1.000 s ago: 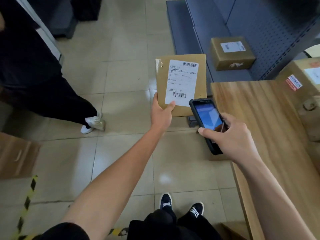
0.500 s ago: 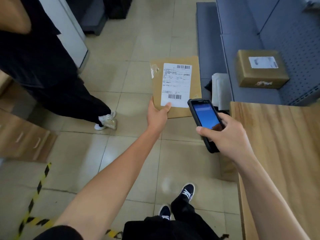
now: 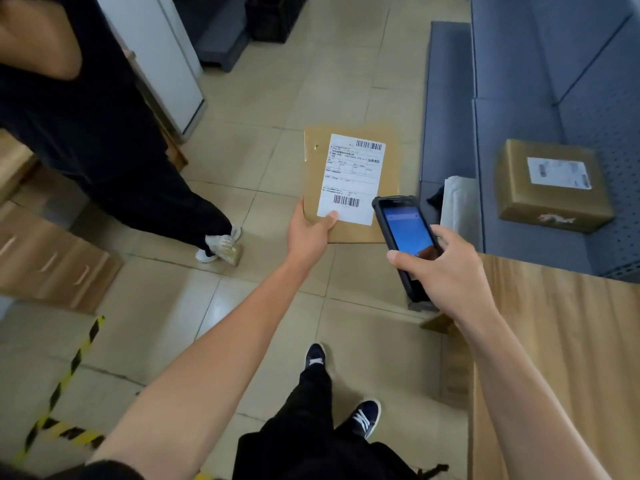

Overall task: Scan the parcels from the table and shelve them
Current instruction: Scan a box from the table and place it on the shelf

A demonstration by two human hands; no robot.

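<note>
My left hand (image 3: 309, 234) grips the near left corner of a flat brown cardboard parcel (image 3: 391, 161), thumb pressed on its white shipping label, and holds it out over the tiled floor. Just to its right, my right hand (image 3: 446, 268) grips a black handheld scanner (image 3: 403, 237) with a lit blue screen; the scanner's top end overlaps the parcel's lower right corner. A second brown parcel (image 3: 550, 188) with a white label lies on the low blue-grey shelf (image 3: 512, 116) at the right.
The wooden table (image 3: 568, 341) fills the lower right. Another person in black clothes with a white shoe (image 3: 218, 245) stands at the left. Wooden drawer units (image 3: 48, 261) sit at the left edge, with yellow-black floor tape (image 3: 69, 372) below them.
The view has swung left and away from the table: the boxes on it have left the frame and the shelf parcel has slid right. Both hands keep their hold.
</note>
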